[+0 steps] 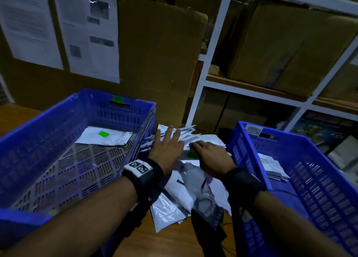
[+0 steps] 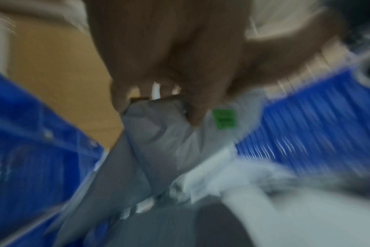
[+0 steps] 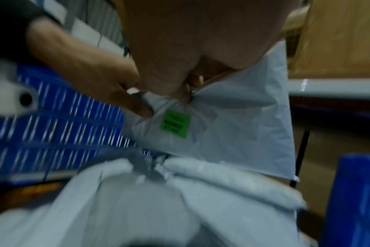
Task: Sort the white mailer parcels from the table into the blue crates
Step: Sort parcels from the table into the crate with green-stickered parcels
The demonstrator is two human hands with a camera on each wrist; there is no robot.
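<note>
White mailer parcels lie heaped on the wooden table between two blue crates. My left hand rests flat on the far end of the heap with fingers spread. In the right wrist view its thumb touches a mailer with a green label. My right hand curls its fingers on that same mailer and pinches its top edge. The left wrist view is blurred; it shows my left hand over the green-labelled mailer.
The left crate holds one mailer with a green label. The right crate holds a few labelled mailers. Behind stand a cardboard sheet with taped papers and a white shelf rack of cartons.
</note>
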